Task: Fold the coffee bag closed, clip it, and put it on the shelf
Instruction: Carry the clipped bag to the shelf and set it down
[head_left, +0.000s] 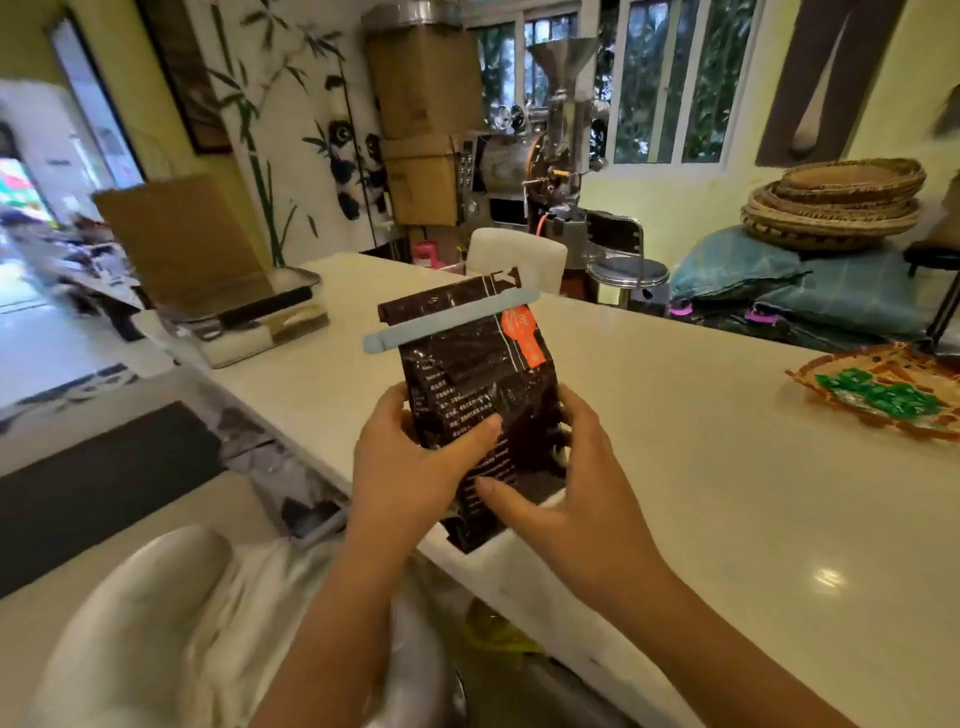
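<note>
With the clip (451, 321) across its folded top, the coffee bag (480, 410) is gripped by the left hand (415, 457) and right hand (566, 483) above the table (727, 467); shelving is judged next.

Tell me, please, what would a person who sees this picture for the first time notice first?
First, the dark coffee bag, held upright in the middle by the left hand and right hand, over the edge of the white counter. A pale blue clip crosses its folded top. Behind stands a metal roasting machine, and stacked woven trays lie at the right.
</note>
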